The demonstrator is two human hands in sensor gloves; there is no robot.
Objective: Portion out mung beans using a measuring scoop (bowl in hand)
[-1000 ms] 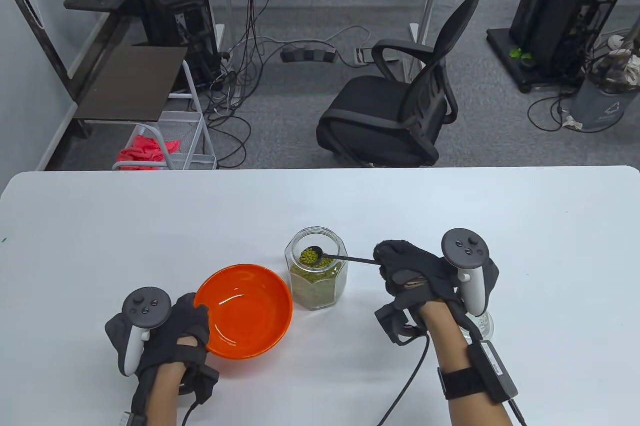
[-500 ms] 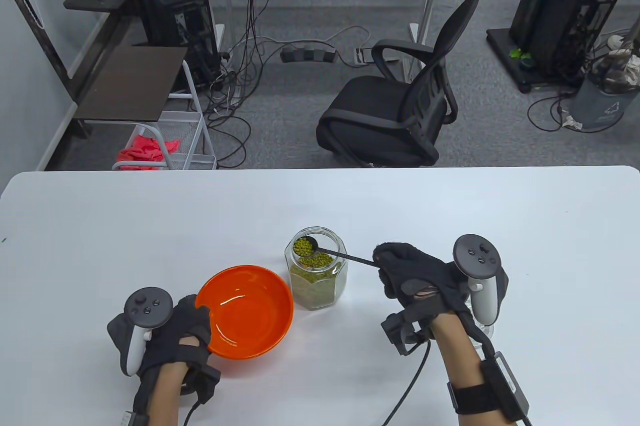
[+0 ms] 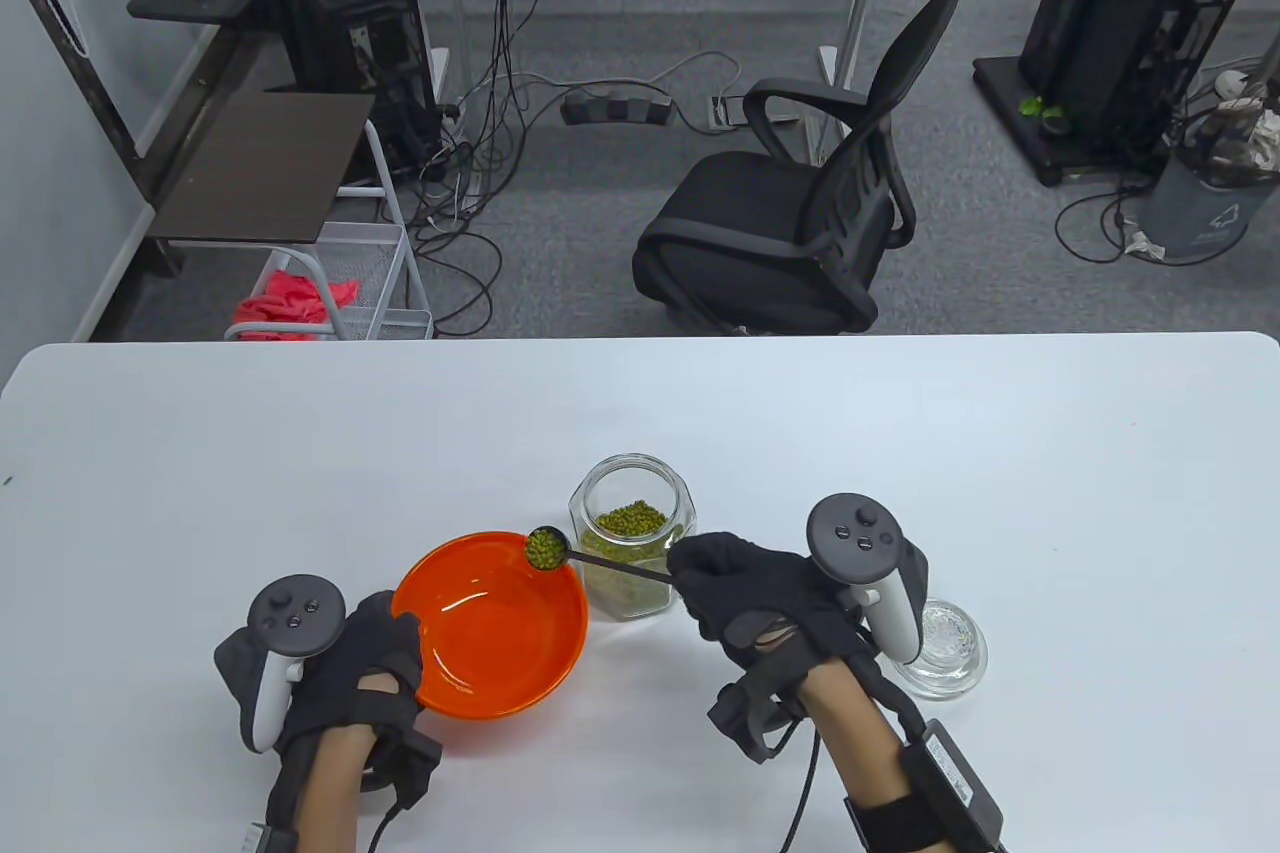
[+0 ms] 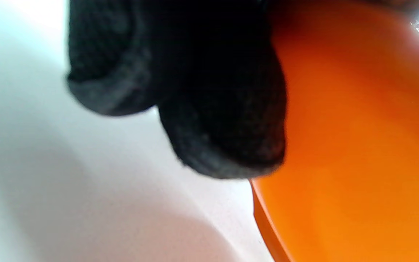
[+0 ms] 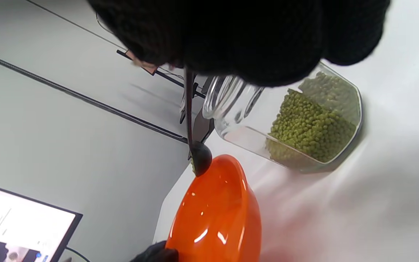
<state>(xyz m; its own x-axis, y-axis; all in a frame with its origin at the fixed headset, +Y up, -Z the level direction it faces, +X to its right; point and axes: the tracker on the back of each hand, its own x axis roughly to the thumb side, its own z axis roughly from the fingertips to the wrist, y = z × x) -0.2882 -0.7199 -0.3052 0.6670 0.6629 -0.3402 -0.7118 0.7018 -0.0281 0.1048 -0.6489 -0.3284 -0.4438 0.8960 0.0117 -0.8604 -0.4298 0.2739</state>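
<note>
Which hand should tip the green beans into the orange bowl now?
The right hand, probably. It grips the measuring scoop, which is full of mung beans and sits over the far rim of the orange bowl. The left hand is busy holding the bowl's near edge.

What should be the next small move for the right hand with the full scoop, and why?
Probably tip the scoop so the mung beans fall into the orange bowl. The right hand holds its handle, and the full scoop head is over the bowl's far rim, clear of the jar. The left hand grips the bowl's near rim, and no beans show in the bowl.
</note>
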